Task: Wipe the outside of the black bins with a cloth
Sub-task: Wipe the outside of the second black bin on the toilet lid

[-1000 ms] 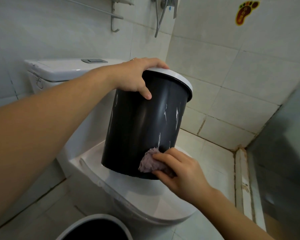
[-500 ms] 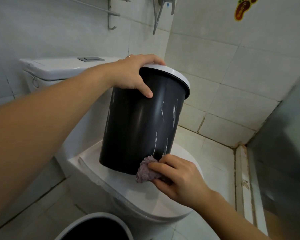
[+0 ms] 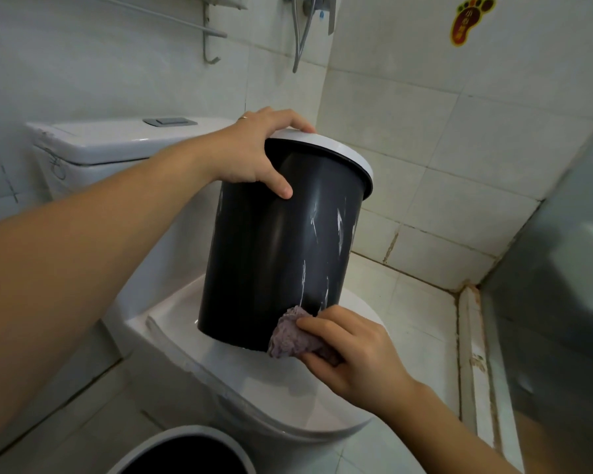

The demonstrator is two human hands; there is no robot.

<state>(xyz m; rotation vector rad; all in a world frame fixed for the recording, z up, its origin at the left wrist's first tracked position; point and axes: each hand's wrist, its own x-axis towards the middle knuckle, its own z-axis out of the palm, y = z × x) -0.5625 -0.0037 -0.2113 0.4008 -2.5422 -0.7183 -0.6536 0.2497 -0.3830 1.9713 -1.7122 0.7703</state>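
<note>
1. My left hand [image 3: 254, 153] grips the white rim of a tall black plastic bin [image 3: 278, 248], fingers curled over the top and thumb pressed on the outer wall.
2. The bin stands tilted on the closed white toilet lid [image 3: 322, 398], near the lid's back edge, its lower edge resting there.
3. My right hand [image 3: 353, 354] pinches a bunched purple cloth [image 3: 290, 336] against the bin's lower wall, just above its base.
4. Pale streaks mark the wall above the cloth. To wipe well, I judge I should press firmly upward through those streaks, keep the rim steady, and turn the bin to reach unwiped sides.
5. A second black bin with a pale rim [image 3: 185, 453] sits on the floor by the lid's front edge, probably awaiting its turn.
6. Around me: a white cistern [image 3: 117, 142], pale tiled walls [image 3: 425, 131], a metal rail, and a foot-shaped sticker [image 3: 469, 20].
</note>
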